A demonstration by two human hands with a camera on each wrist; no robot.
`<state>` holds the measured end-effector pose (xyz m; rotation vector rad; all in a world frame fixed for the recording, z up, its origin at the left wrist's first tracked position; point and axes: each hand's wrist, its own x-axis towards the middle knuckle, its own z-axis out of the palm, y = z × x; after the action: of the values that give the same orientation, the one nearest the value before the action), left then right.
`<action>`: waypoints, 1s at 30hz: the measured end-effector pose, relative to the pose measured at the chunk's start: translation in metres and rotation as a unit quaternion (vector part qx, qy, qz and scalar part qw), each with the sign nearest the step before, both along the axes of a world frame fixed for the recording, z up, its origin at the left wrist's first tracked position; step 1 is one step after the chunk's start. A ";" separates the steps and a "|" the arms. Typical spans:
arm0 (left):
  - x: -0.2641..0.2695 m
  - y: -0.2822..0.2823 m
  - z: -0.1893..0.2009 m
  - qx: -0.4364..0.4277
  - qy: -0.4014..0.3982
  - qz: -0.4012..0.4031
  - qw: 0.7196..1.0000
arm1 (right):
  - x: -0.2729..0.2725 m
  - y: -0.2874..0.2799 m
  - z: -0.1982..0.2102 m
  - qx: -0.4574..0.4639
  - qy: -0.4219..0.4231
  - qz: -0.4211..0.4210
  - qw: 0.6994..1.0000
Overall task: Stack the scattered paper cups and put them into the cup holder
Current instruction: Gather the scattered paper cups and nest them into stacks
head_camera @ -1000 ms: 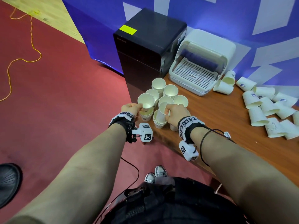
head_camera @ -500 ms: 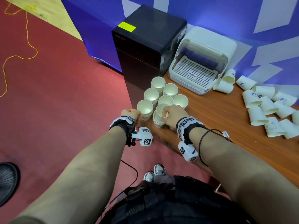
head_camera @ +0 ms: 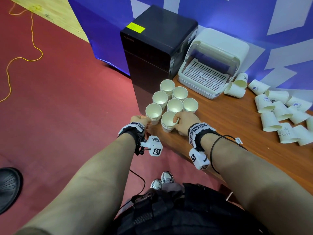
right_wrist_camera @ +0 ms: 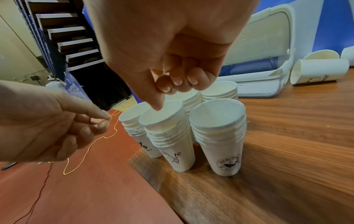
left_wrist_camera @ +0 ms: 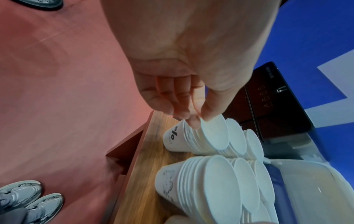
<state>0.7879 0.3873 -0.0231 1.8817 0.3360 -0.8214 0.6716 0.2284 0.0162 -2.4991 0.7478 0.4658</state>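
While both hands work at the table [head_camera: 237,126] corner nearest the black dispenser [head_camera: 157,53], left hand [head_camera: 139,119] pinches one cup stack [head_camera: 153,114] rim; right hand [head_camera: 185,120] pinches the neighbouring stack [head_camera: 168,121]; loose cups [head_camera: 279,112] lie well apart from the dispenser.

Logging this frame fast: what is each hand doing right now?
Left hand: pinching the rim of the front-left cup stack.
Right hand: fingers curled, one fingertip in the front stack's top cup; grip unclear.

A dark red floor [head_camera: 67,107] meets a blue wall [head_camera: 211,12] with white shapes. A wooden table [head_camera: 237,133] stands by a black cabinet [head_camera: 152,56]; an orange cord [head_camera: 22,58] trails across the floor.
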 end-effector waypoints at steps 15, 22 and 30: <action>-0.126 -0.091 -0.019 -0.005 0.028 -0.278 0.960 | -0.162 -0.046 -0.012 -0.009 0.018 -0.190 0.982; -0.216 -0.173 -0.014 -0.006 -0.015 -0.366 0.930 | -0.292 -0.101 -0.005 -0.013 0.007 -0.293 0.956; -0.360 -0.280 -0.017 -0.029 -0.036 -0.389 0.920 | -0.448 -0.199 0.005 -0.054 -0.014 -0.317 0.947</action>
<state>0.4284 0.1072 -0.0405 1.9831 -0.5242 -1.2535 0.2234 0.0298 0.0212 -2.1762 1.5195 0.1554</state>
